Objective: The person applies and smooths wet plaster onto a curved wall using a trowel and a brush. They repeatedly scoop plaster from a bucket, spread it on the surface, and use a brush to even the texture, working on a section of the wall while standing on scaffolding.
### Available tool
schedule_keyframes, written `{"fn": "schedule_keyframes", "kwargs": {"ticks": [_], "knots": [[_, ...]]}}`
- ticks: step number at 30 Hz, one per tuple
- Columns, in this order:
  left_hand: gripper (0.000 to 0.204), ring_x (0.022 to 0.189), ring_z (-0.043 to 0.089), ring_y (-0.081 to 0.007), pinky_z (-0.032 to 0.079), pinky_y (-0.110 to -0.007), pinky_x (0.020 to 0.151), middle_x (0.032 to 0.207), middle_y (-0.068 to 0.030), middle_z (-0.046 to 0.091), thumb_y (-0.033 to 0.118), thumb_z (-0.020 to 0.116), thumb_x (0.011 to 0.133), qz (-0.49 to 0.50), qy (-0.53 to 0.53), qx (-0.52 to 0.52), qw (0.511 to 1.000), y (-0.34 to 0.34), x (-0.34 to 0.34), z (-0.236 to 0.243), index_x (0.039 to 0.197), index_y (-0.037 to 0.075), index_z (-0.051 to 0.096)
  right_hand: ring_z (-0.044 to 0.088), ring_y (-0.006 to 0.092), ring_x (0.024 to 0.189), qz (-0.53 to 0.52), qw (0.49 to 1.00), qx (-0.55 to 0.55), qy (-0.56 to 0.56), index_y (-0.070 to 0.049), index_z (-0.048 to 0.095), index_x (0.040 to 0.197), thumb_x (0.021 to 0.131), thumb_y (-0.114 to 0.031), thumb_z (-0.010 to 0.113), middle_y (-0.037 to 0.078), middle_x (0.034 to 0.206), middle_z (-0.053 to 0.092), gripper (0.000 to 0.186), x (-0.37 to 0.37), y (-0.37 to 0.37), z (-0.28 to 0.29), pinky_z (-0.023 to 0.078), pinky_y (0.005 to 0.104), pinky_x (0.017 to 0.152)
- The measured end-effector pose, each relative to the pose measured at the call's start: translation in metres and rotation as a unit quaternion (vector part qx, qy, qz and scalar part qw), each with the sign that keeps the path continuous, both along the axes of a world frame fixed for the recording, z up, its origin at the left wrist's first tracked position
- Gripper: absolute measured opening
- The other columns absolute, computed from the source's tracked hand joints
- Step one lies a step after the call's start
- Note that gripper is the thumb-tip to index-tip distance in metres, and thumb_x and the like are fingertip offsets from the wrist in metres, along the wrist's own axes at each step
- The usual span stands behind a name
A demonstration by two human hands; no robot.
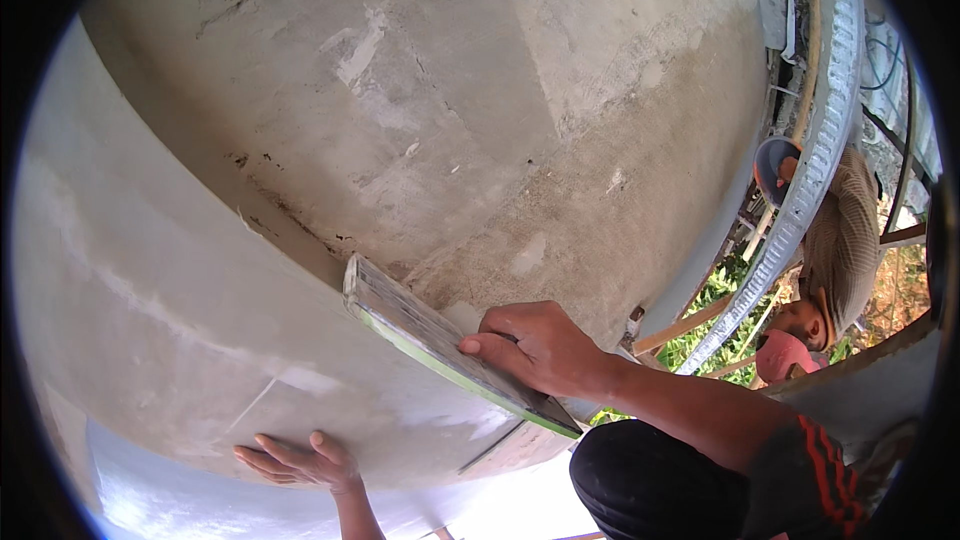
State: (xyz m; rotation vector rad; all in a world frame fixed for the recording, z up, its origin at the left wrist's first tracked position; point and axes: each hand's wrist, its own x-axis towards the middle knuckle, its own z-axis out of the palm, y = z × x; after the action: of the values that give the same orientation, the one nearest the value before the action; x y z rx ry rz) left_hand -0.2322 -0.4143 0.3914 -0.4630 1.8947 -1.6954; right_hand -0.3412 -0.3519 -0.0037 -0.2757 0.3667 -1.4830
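My right hand (545, 348) is closed around a long, flat plastering float (410, 315) with a smeared grey back and a green edge. The float lies along the corner where a curved grey plastered face (200, 270) meets a rougher, patchy plastered surface (430, 120). Whatever handle it has is hidden under my fingers. Lower left, my left hand (300, 460) rests with fingers apart against the smooth grey face and holds nothing.
A ribbed silvery metal strip (825, 150) curves down the right side. Beyond it, another person (840, 230) in a striped brown top has a hand at a grey bowl (775, 168), near a pink object (776, 356). My dark-clothed knee (650, 485) is at lower right.
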Motion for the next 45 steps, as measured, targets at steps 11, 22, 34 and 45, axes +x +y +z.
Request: {"fn": "schedule_keyframes", "kwargs": {"ticks": [11,22,34,45], "knots": [[0.081,0.164,0.024,-0.0456,0.025,-0.062,0.126,0.179,-0.0261,0.020,0.067,0.029,0.114,0.005,0.006,-0.004,1.000,-0.001,-0.001,0.001,0.173,0.011,0.030,0.066,0.0254,0.063,-0.018,0.998,-0.048,0.021,0.000,0.073,0.085,0.110,-0.056,0.061,0.016,0.069,0.066,0.062,-0.055,-0.065,-0.009,0.051,0.0416,0.061],[0.080,0.164,0.020,-0.0490,0.021,-0.066,0.126,0.179,-0.0301,0.017,0.066,0.031,0.114,0.023,0.019,0.003,1.000,0.005,-0.002,0.000,0.174,0.012,0.027,0.073,0.0276,0.069,-0.156,0.958,0.105,0.218,-0.002,0.072,0.100,0.102,-0.044,0.077,0.014,0.084,0.073,0.043,-0.038,0.013,-0.043,0.055,0.0408,0.059],[0.079,0.163,0.023,-0.0488,0.022,-0.066,0.126,0.179,-0.0288,0.020,0.064,0.036,0.114,0.018,0.034,0.025,0.999,0.003,-0.005,-0.002,0.173,0.011,0.030,0.055,0.0109,0.055,-0.343,0.827,-0.008,0.444,-0.013,0.073,0.141,0.090,-0.016,0.085,-0.002,0.074,0.048,0.053,-0.073,-0.031,-0.029,0.046,0.0284,0.046],[0.079,0.163,0.024,-0.0494,0.022,-0.066,0.126,0.178,-0.0301,0.021,0.063,0.038,0.114,0.016,0.036,0.026,0.999,0.004,-0.004,-0.002,0.172,0.010,0.031,0.048,0.0105,0.056,-0.342,0.817,-0.068,0.459,-0.014,0.071,0.146,0.085,-0.016,0.090,-0.004,0.075,0.044,0.064,-0.071,-0.039,-0.032,0.042,0.0284,0.046]]}}
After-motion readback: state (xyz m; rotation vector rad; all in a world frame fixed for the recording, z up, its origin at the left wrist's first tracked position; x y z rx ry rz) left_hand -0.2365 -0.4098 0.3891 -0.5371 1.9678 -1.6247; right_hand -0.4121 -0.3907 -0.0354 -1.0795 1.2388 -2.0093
